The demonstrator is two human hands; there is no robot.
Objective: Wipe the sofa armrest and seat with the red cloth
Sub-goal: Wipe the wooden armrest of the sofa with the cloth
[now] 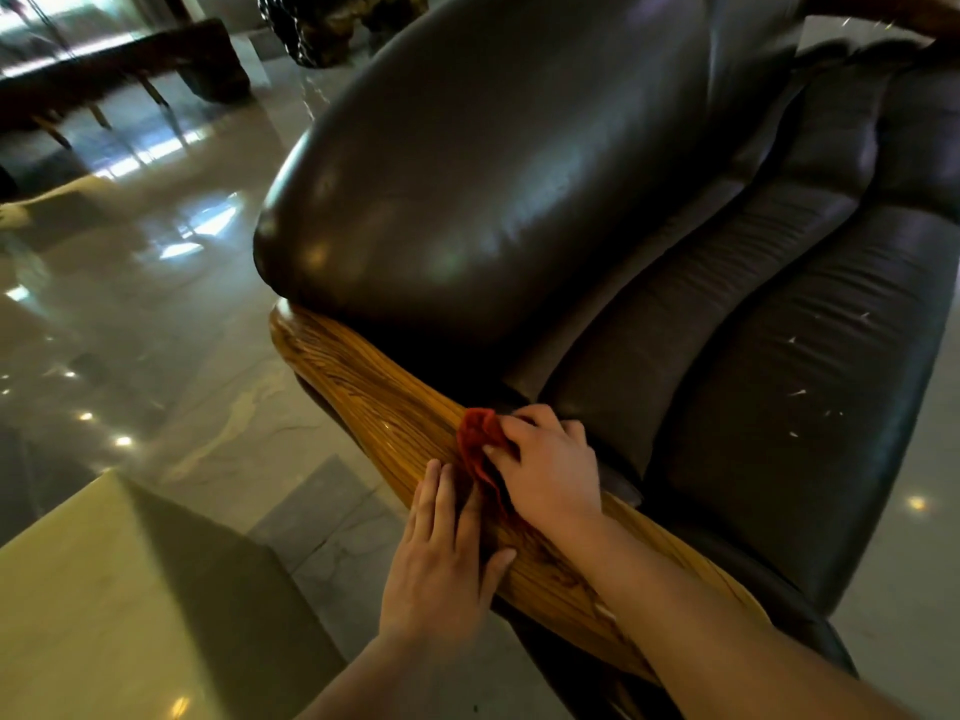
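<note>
Right hand [550,459] presses red cloth [480,449] on wooden armrest [374,392].

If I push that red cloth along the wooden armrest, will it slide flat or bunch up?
Probably bunches: the red cloth already lies crumpled under the right hand, so it looks floppy. The wooden armrest looks glossy, so it should glide easily.

No readable text, label, brand or number shows anywhere — not on any surface in view (parts of the picture are blurred).
</note>
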